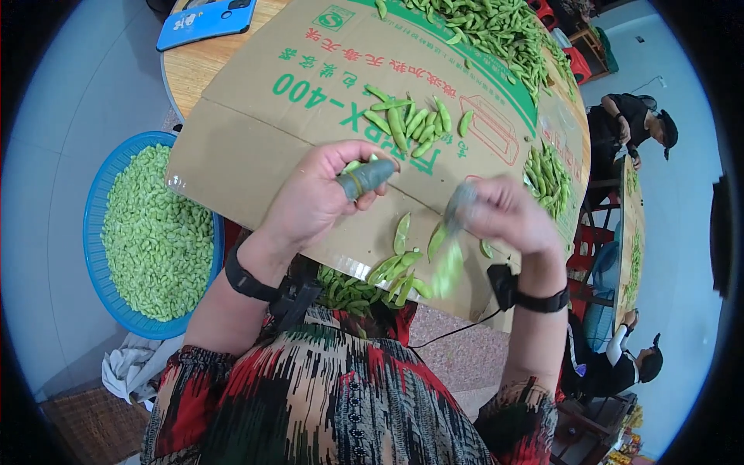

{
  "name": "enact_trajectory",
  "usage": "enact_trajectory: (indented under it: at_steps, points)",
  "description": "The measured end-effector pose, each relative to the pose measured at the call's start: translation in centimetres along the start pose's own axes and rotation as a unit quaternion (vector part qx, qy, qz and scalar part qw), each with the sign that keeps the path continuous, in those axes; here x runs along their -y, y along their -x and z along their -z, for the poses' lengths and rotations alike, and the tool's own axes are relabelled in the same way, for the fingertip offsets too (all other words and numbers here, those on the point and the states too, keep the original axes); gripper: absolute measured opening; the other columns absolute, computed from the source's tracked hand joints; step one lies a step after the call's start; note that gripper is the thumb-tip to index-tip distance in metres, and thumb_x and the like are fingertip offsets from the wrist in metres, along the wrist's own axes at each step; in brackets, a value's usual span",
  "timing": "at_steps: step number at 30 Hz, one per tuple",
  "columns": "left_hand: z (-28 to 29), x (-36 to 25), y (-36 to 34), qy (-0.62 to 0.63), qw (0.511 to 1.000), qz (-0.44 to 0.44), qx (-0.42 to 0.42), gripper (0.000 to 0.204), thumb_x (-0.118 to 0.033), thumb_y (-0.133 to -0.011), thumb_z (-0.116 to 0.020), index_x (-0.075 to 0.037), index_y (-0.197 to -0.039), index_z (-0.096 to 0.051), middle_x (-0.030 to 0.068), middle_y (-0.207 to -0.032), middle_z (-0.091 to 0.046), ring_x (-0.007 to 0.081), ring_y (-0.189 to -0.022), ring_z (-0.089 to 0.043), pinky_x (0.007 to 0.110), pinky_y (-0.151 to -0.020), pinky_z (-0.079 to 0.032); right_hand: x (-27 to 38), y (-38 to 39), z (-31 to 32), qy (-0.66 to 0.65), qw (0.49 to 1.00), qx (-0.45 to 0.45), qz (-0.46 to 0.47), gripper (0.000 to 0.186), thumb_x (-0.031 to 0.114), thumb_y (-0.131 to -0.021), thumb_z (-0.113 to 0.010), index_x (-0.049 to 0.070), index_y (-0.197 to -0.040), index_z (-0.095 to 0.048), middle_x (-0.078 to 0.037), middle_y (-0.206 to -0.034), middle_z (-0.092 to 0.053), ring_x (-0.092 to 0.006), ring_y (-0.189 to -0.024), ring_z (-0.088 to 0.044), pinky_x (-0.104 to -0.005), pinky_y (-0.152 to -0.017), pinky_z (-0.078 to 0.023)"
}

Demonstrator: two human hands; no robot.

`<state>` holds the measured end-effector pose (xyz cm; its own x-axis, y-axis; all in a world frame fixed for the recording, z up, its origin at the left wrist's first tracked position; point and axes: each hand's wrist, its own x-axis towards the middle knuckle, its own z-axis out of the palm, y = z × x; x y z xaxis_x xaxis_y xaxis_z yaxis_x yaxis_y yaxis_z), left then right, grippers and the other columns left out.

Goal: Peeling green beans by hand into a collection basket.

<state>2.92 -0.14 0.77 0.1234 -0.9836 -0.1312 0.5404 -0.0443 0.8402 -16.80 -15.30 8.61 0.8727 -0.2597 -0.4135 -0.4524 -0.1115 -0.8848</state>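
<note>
My left hand (311, 192) is closed above the cardboard, its fingers curled round some pale green soybeans (353, 166), partly hidden. A grey-green finger cover (366, 178) with a yellowish band sits on its thumb. To the right, my right hand (511, 215) pinches a soybean pod (447, 270), smeared by motion; another grey-green cover (460, 206) is on a digit there. Beyond my hands lies a small pile of green pods (411, 124). Several flattened-looking pods (395, 267) lie at the near edge of the cardboard (256, 155).
A blue basket (94, 232) of shelled beans stands at the left. A large pod heap (496, 35) covers the far side, and a smaller one (549, 180) lies right. A blue phone (205, 23) rests on the wooden table (186, 74). Two people (620, 128) sit at another table.
</note>
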Motion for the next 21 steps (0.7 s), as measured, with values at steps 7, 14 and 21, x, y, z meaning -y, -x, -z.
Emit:
enact_trajectory:
  at_steps: [7,14,21]
  points:
    - [-0.8,-0.1,-0.2,0.107,0.993,-0.015,0.035,0.014,-0.011,-0.088,-0.054,-0.002,-0.098,-0.058,0.0019,-0.079,-0.056,0.0060,-0.064,-0.047,0.016,-0.055,-0.037,-2.8,-5.8,4.1,0.500,0.784,-0.365,-0.044,0.034,0.031,-0.080,-0.061,-0.004,-0.082,-0.058,-0.025,-0.074,-0.060,-0.0385,-0.075,-0.060,-0.0445,-0.067,-0.046]
    - [-2.6,0.9,-0.3,0.145,0.989,0.021,0.023,0.029,-0.015,-0.087,-0.059,0.000,-0.112,-0.055,0.0018,-0.082,-0.057,0.0057,-0.067,-0.047,0.014,-0.055,-0.036,-1.0,-2.3,-0.6,0.090,0.939,-0.331,-0.019,0.017,0.018,-0.084,-0.060,0.002,-0.085,-0.059,0.004,-0.063,-0.050,-0.0021,-0.058,-0.045,-0.0199,-0.051,-0.036]
    - [-3.4,1.9,-0.4,0.166,0.986,0.029,0.014,0.028,-0.012,-0.085,-0.061,-0.002,-0.110,-0.055,0.0005,-0.081,-0.058,0.0036,-0.064,-0.048,0.014,-0.046,-0.031,-0.2,0.9,-5.9,-0.071,0.983,-0.166,0.011,0.016,0.020,-0.092,-0.050,0.005,-0.092,-0.055,0.006,-0.067,-0.047,-0.0019,-0.056,-0.038,-0.0178,-0.050,-0.031]
